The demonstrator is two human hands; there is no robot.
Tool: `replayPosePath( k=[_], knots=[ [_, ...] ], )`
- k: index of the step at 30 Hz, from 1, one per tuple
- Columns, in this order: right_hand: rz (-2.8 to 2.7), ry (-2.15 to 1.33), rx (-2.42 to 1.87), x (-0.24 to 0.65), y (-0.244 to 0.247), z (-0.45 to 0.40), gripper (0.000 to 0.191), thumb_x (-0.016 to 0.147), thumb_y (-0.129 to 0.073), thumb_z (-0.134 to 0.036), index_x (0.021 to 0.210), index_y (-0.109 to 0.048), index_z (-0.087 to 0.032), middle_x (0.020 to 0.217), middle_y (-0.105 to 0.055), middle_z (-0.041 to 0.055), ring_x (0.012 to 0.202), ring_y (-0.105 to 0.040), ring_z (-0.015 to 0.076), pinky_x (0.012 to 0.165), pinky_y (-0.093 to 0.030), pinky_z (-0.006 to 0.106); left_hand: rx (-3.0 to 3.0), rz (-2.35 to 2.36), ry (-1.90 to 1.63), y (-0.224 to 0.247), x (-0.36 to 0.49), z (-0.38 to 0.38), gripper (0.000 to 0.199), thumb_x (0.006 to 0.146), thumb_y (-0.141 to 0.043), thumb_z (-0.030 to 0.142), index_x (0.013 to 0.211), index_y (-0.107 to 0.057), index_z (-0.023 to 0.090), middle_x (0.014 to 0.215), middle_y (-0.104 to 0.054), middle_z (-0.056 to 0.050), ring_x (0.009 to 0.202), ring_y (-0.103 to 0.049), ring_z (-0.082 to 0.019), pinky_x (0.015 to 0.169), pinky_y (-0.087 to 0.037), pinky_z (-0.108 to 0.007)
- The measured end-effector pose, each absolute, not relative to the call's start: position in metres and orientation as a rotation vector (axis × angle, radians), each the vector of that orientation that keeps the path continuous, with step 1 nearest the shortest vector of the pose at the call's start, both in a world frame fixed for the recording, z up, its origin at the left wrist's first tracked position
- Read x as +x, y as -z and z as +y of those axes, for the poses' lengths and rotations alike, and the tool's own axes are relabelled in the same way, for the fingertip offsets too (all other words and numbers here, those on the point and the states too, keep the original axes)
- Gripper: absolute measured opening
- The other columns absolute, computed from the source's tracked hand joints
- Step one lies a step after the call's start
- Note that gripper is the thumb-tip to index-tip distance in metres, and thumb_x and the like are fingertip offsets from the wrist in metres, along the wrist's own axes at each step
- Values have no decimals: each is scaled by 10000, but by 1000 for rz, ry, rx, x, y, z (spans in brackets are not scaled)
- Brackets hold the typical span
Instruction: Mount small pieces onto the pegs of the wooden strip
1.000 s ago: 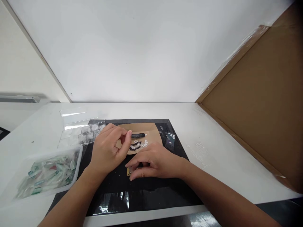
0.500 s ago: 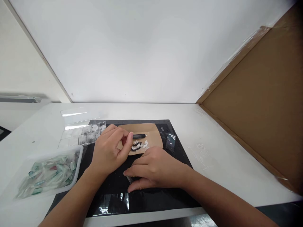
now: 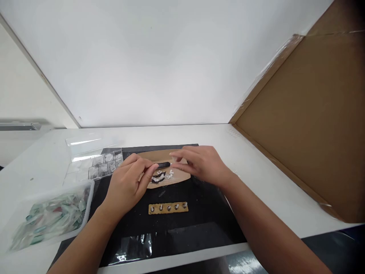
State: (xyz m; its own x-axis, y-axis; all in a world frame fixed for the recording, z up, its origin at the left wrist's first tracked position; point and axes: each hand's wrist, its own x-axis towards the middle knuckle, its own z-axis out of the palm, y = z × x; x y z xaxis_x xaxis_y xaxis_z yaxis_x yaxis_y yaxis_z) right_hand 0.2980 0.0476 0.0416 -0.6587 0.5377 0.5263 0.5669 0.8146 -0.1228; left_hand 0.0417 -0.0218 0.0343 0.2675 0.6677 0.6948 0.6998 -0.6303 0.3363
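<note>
Head view: the black stick [image 3: 164,165] is held over the brown card [image 3: 182,174] by the left hand [image 3: 128,186], fingers clamped on its left end. White bits [image 3: 170,175] are scattered on the card. The right hand [image 3: 201,163] is held just beside the stick's free end, thumb and fingers parted. Nearer the wearer, a gold strip with five small pegs [image 3: 164,210] is laid on the black mat [image 3: 131,224], itself spread on the worktop [image 3: 211,133].
</note>
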Motion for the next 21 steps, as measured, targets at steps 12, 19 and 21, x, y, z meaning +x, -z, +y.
replayPosePath(
  k=[12, 19, 21],
  knots=[
    [-2441, -104, -1435, 339, -29, 94, 124, 1008, -628, -269, 1094, -717, -253, 1045, -805, 8, 867, -707, 174, 664, -387, 268, -2557, -1320, 1236, -27, 40, -17, 123, 1034, -603, 164, 1015, -716, 207, 915, -783, -45, 949, -658, -209, 782, -528, -301],
    [-2296, -143, -1607, 361, -24, 106, 94, 976, -628, -293, 1028, -678, -233, 964, -799, 32, 816, -693, 199, 636, -367, 287, -2511, -1162, 1254, -21, 41, -16, 118, 944, -739, 178, 925, -626, 208, 797, -723, -9, 904, -599, -201, 714, -509, -281],
    [-2281, -188, -1628, 367, -23, 109, 96, 959, -633, -279, 1021, -697, -243, 931, -798, 20, 828, -702, 203, 644, -385, 289, -2477, -1141, 1272, -21, 42, -16, 163, 923, -762, 165, 917, -607, 215, 763, -702, 5, 896, -584, -200, 718, -506, -276]
  ],
)
